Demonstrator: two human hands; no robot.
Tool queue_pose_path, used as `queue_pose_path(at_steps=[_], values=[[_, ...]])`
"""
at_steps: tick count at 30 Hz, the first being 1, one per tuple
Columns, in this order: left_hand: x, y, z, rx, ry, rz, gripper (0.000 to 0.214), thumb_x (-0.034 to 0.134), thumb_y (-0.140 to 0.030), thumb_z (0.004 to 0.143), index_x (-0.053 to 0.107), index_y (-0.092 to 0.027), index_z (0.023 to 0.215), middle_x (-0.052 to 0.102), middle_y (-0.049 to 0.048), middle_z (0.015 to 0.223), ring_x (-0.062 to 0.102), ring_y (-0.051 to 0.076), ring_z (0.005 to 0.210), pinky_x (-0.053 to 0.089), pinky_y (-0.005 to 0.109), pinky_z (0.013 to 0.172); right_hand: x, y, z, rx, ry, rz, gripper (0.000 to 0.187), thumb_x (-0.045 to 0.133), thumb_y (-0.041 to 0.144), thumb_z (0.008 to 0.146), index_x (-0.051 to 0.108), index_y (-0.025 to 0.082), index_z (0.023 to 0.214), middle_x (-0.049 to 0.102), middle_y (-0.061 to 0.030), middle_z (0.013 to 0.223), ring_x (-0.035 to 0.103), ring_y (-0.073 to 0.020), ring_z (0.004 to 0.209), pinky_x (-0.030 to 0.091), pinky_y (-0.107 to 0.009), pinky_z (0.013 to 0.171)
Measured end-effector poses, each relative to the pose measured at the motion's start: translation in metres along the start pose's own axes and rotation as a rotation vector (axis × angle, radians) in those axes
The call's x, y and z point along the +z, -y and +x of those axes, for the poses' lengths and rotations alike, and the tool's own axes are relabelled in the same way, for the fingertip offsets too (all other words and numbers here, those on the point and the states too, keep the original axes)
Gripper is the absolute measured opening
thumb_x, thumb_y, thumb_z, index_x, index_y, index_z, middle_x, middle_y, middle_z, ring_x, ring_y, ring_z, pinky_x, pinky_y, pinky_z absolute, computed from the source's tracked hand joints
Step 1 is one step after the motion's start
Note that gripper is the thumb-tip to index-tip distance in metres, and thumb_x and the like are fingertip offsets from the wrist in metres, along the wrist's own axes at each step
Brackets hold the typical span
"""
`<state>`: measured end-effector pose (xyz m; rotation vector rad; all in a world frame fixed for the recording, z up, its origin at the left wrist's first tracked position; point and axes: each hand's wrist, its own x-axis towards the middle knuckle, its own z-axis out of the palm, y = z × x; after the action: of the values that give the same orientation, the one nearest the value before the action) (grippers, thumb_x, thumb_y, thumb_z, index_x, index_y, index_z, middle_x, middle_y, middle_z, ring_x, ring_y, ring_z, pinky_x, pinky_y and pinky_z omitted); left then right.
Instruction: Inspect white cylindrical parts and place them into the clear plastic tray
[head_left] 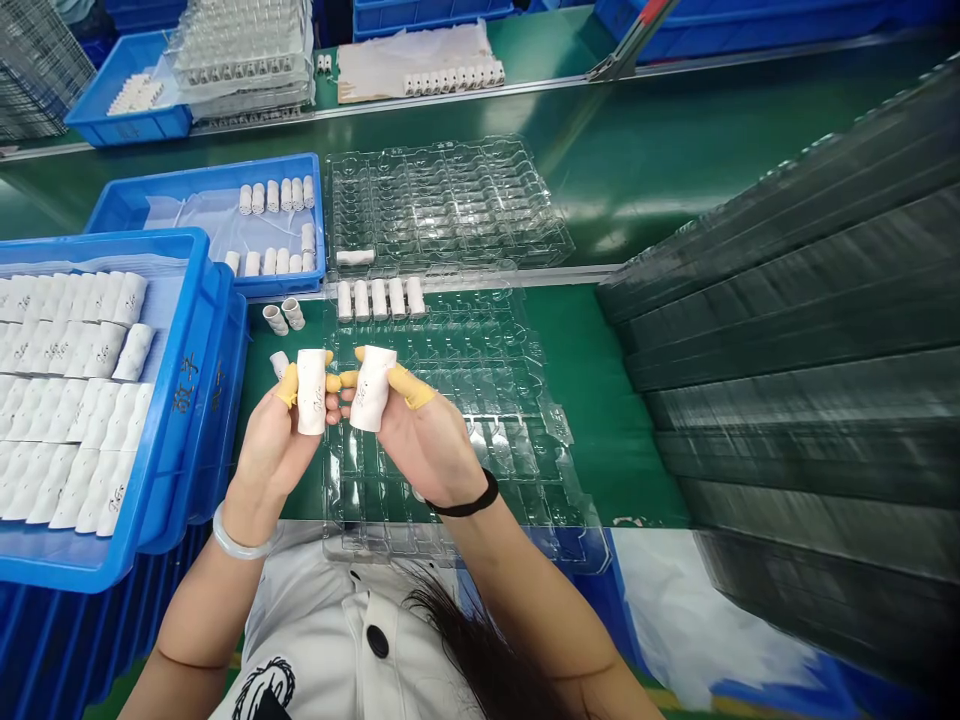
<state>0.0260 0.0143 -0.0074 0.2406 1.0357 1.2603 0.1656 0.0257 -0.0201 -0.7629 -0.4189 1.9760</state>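
My left hand (274,445) is closed around a white wavy-sided tube (311,392) with small dark marks. A second marked white tube (373,390) is gripped between the fingers and thumb of my right hand (427,440). Yellow finger cots cover some fingertips on both hands. Both tubes are held upright, side by side and apart, above the near edge of a clear plastic tray (487,375). Several white tubes (380,298) stand in a row in that tray's far left cells. Two more white tubes (283,316) lie on the green table beyond my left hand.
At left, a blue crate (169,400) full of white tubes rests on other crates. Behind it is another blue bin (319,220) holding several tubes. A second clear tray (450,200) lies farther back. A tall stack of dark trays (787,330) rises at right.
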Motion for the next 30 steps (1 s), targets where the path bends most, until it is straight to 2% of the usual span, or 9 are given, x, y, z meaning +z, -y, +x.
queue_pose_path(at_steps=[4,11,18,21,26,30], values=[[0.001,0.001,0.001,-0.015,0.021,-0.029,0.039,0.036,-0.028,0.104,0.069,-0.009,0.099,0.066,0.0074,0.074,0.057,0.011,0.056,0.05,0.021,0.055,-0.004,-0.001,-0.001,-0.056,0.047,-0.021,0.017,0.062,0.027,0.092,0.063,0.018,0.106,0.073,-0.005,0.097,0.066,-0.0153,0.086,0.055,-0.03,0.081],[0.001,0.007,0.005,-0.042,0.101,-0.033,0.042,0.036,-0.032,0.104,0.07,-0.009,0.1,0.066,0.0082,0.078,0.058,0.012,0.059,0.049,0.023,0.054,-0.008,-0.001,0.0,-0.096,0.041,-0.079,0.035,0.082,0.033,0.076,0.061,0.02,0.102,0.068,-0.0009,0.091,0.061,-0.0133,0.074,0.054,-0.031,0.072],[0.007,0.009,0.01,-0.109,0.142,-0.062,0.047,0.032,-0.034,0.105,0.07,-0.007,0.099,0.065,0.0072,0.073,0.057,0.011,0.056,0.048,0.022,0.051,-0.007,0.0,0.002,-0.106,0.037,-0.104,0.044,0.086,0.036,0.069,0.058,0.02,0.099,0.067,0.0013,0.084,0.061,-0.0123,0.065,0.054,-0.03,0.064],[0.009,0.013,0.016,-0.131,0.147,-0.061,0.046,0.032,-0.034,0.105,0.069,-0.008,0.099,0.066,0.0077,0.073,0.059,0.012,0.056,0.049,0.023,0.051,-0.012,-0.004,0.005,-0.14,-0.038,-0.126,0.042,0.085,0.034,0.069,0.056,0.02,0.097,0.066,0.0027,0.081,0.058,-0.0106,0.064,0.051,-0.027,0.062],[0.008,0.027,0.035,-0.16,0.11,-0.014,0.033,0.04,-0.023,0.102,0.068,-0.006,0.099,0.068,0.0095,0.078,0.061,0.013,0.055,0.051,0.024,0.054,-0.038,-0.007,0.016,-0.135,-0.22,-0.179,0.038,0.077,0.042,0.075,0.06,0.02,0.101,0.066,0.0008,0.087,0.057,-0.0105,0.07,0.047,-0.025,0.066],[0.012,0.038,0.061,-0.159,0.108,0.102,0.013,0.057,-0.009,0.088,0.066,-0.005,0.095,0.069,0.0112,0.086,0.067,0.017,0.067,0.056,0.028,0.065,-0.073,0.003,0.031,-0.172,-0.271,-0.362,0.038,0.066,0.043,0.076,0.06,0.02,0.106,0.067,-0.002,0.091,0.062,-0.0157,0.081,0.05,-0.029,0.073]])
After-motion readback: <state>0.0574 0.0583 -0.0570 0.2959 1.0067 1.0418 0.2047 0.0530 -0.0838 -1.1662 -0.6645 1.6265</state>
